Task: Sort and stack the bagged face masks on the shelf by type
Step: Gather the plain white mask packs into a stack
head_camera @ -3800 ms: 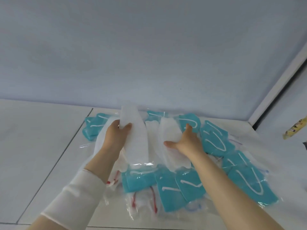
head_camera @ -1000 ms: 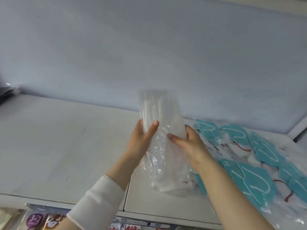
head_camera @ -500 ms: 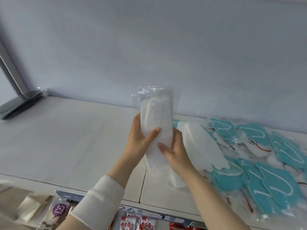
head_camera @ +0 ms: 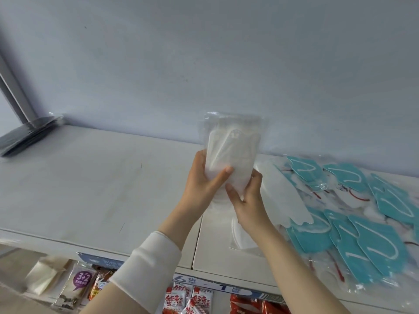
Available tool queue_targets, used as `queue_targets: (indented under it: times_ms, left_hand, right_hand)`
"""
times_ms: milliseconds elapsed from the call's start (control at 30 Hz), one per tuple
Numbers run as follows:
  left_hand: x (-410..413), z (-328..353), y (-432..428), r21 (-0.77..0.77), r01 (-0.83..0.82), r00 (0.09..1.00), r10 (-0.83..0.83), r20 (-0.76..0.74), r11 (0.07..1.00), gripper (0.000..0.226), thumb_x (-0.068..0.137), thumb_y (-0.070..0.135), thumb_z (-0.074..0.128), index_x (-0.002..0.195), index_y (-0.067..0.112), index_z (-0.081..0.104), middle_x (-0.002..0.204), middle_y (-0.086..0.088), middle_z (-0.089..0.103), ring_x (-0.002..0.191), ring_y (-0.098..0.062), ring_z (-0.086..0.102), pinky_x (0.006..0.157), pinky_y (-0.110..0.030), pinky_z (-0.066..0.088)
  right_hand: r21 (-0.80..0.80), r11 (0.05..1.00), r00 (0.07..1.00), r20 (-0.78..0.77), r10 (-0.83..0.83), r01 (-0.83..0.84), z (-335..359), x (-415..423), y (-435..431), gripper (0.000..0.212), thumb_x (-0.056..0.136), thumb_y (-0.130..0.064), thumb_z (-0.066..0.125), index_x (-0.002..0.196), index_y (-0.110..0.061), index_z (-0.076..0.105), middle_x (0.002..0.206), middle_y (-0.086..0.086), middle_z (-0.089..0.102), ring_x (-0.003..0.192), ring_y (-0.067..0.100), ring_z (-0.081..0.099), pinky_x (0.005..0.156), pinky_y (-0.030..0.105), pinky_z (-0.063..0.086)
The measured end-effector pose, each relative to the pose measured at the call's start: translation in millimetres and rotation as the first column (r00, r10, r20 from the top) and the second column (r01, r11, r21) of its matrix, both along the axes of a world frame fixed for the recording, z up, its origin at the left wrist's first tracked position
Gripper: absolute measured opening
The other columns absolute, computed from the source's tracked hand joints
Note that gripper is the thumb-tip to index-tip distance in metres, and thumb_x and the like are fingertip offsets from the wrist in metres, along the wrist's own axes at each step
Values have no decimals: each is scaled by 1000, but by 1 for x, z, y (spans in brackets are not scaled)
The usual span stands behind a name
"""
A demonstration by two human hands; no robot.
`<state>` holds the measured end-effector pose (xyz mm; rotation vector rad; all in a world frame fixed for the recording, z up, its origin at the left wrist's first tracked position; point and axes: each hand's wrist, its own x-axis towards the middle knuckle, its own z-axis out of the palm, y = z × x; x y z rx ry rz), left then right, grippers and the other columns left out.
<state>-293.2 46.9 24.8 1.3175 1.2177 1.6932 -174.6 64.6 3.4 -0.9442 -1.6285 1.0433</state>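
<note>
Both hands gripped one clear bag of white masks (head_camera: 233,146), held upright above the middle of the shelf (head_camera: 90,189). The left hand (head_camera: 204,184) wrapped its left edge with the thumb across the front, and the right hand (head_camera: 247,200) curled round its lower right.

The slick film could, I judged, slip through the fingers and drop the bag onto the heap at the right, mixing the kinds. Set down crooked, it might skid off the near edge onto the snack packets (head_camera: 188,300) below.

The held bag contained folded white masks, their number unclear. A second clear bag (head_camera: 242,236) with a white mask lay flat under the right wrist. Further right, blue masks (head_camera: 374,234) overlapped in clear bags.
</note>
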Motion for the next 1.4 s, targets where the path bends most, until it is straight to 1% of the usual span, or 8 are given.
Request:
queue_targets:
  times_ms: [167, 300, 467, 733, 1000, 1133, 1333, 1400]
  left_hand:
    - [-3, -2, 4, -65, -45, 998, 42, -36, 997, 24, 84, 17, 69, 94, 26, 49, 94, 4, 60, 77, 8, 60, 68, -13, 49]
    - [-23, 16, 8, -79, -113, 991, 118, 56, 990, 33, 73, 35, 71, 98, 19, 55, 101, -8, 66, 91, -17, 66, 77, -32, 56]
    - [-67, 21, 4, -146, -119, 983, 138, 124, 982, 50, 74, 31, 72, 115, 7, 56, 108, -13, 68, 97, -26, 67, 82, -38, 57]
    - [-224, 13, 2, -213, -112, 988, 132, 81, 971, 57, 76, 49, 61, 115, 9, 56, 102, -6, 65, 91, -19, 65, 76, -31, 53]
    - [-352, -21, 12, -374, -149, 989, 143, -44, 915, 41, 95, 32, 50, 131, 14, 40, 113, -2, 58, 96, -17, 59, 76, -25, 49]
    - [-386, -28, 20, -426, -190, 981, 152, -121, 885, 49, 95, 33, 50, 137, 12, 36, 124, -7, 56, 112, -25, 57, 91, -33, 46]
    - [-434, -30, 31, -476, -264, 955, 158, -251, 839, 34, 96, 31, 50, 115, 4, 45, 103, -9, 57, 84, -20, 55, 64, -25, 43]
    - [-455, -26, 40, -511, -306, 938, 163, -306, 803, 39, 95, 34, 51, 117, 3, 45, 110, -15, 58, 94, -26, 57, 76, -31, 47]
  right_hand:
    - [-81, 997, 999, -42, 6, -10, -1, -3, 4, 42, 89, -13, 59, 117, -22, 29, 120, -3, 49, 103, -4, 53, 83, 10, 48]
    - [-156, 980, 992, -44, 119, -124, 7, -10, 9, 27, 86, -19, 63, 105, -29, 46, 106, -13, 61, 94, -6, 61, 79, 13, 51]
    - [-205, 976, 995, 48, 85, -74, 11, -53, 6, 13, 84, -23, 66, 93, -22, 58, 96, 3, 68, 88, 19, 66, 76, 26, 54]
    - [-330, 942, 993, 68, 93, -66, 8, -193, -2, 15, 83, -22, 68, 90, -10, 63, 95, 13, 71, 89, 29, 68, 81, 43, 54]
    - [-405, 914, 987, 158, 42, 26, -17, -343, -20, 20, 90, -24, 59, 105, -12, 54, 96, 1, 65, 82, 11, 62, 63, 16, 48]
    - [-350, 935, 955, 293, 51, 58, -16, -380, -14, 26, 93, -25, 54, 116, -15, 49, 101, -3, 57, 94, 17, 58, 72, 23, 40]
    - [-425, 902, 970, 242, 37, 72, -24, -431, -1, 43, 90, -20, 58, 130, -9, 43, 120, 9, 60, 102, 23, 60, 82, 27, 46]
    - [-449, 888, 976, 217, -3, 102, -22, -453, 4, 53, 89, -19, 60, 135, -7, 35, 124, 10, 56, 110, 27, 58, 89, 31, 47]
